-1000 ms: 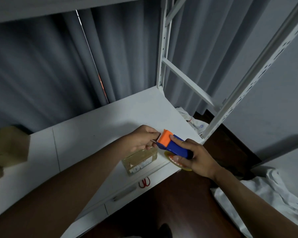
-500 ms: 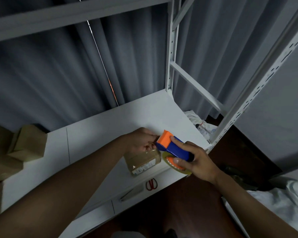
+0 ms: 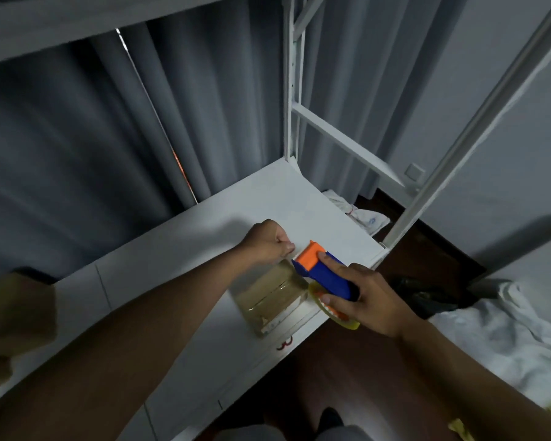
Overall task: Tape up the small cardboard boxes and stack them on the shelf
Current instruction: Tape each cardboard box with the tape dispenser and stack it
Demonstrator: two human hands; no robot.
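A small cardboard box (image 3: 272, 297) lies on the white shelf (image 3: 178, 249) near its front edge, with shiny tape along its top. My right hand (image 3: 372, 300) grips a blue and orange tape dispenser (image 3: 323, 275) just right of the box, forefinger laid along its top. The tape roll (image 3: 334, 310) hangs under that hand. My left hand (image 3: 269, 241) is curled at the box's far end, close to the dispenser's orange head; whether it pinches the tape end is hidden.
More cardboard boxes (image 3: 13, 316) sit at the shelf's left end. Red-handled scissors (image 3: 283, 344) peek out below the shelf's front edge. White uprights (image 3: 291, 90) frame the right side, grey curtains hang behind, and white cloth (image 3: 497, 338) lies on the dark floor.
The view has shifted. The box top now shows more between my hands. My left hand has drawn back to the box's far end while my right hand keeps the dispenser.
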